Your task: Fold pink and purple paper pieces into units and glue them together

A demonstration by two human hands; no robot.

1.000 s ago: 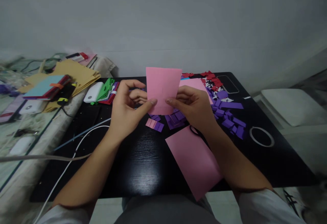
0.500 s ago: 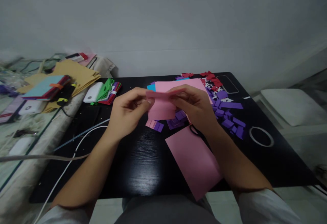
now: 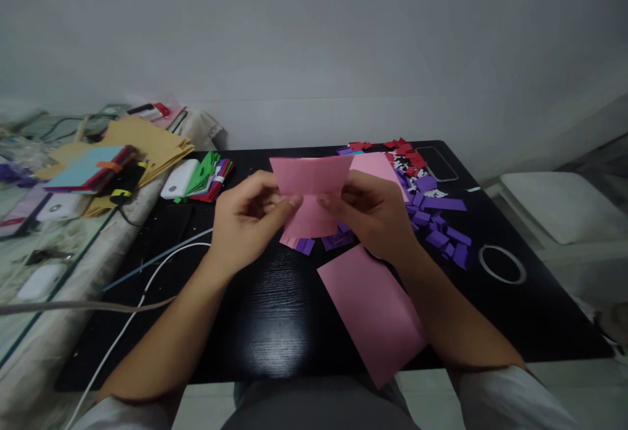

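Observation:
A creased piece of pink paper [image 3: 312, 178] is held up over the black table, its top edge bowed. My left hand [image 3: 248, 220] pinches its left side, thumb on the near face. On the right side my right hand [image 3: 375, 214] grips it the same way. Behind it, partly hidden, lies a larger pink sheet [image 3: 377, 167]. Small pink and purple paper pieces [image 3: 305, 245] rest below the held paper. A loose pink rectangle of paper [image 3: 370, 312] lies on the table beside my right forearm.
Cut purple paper pieces [image 3: 441, 233] and red scraps [image 3: 405, 148] spread at the right. A tape-like ring [image 3: 502, 264] lies near the right edge. Bundled coloured papers [image 3: 210, 178] sit at the back left. A white cable [image 3: 147, 286] crosses the left side of the black table [image 3: 275, 345].
The pink paper has opened upward along its crease, so its upper flap now stands tall. Both thumbs now press on the face of the paper. The loose sheet stays put.

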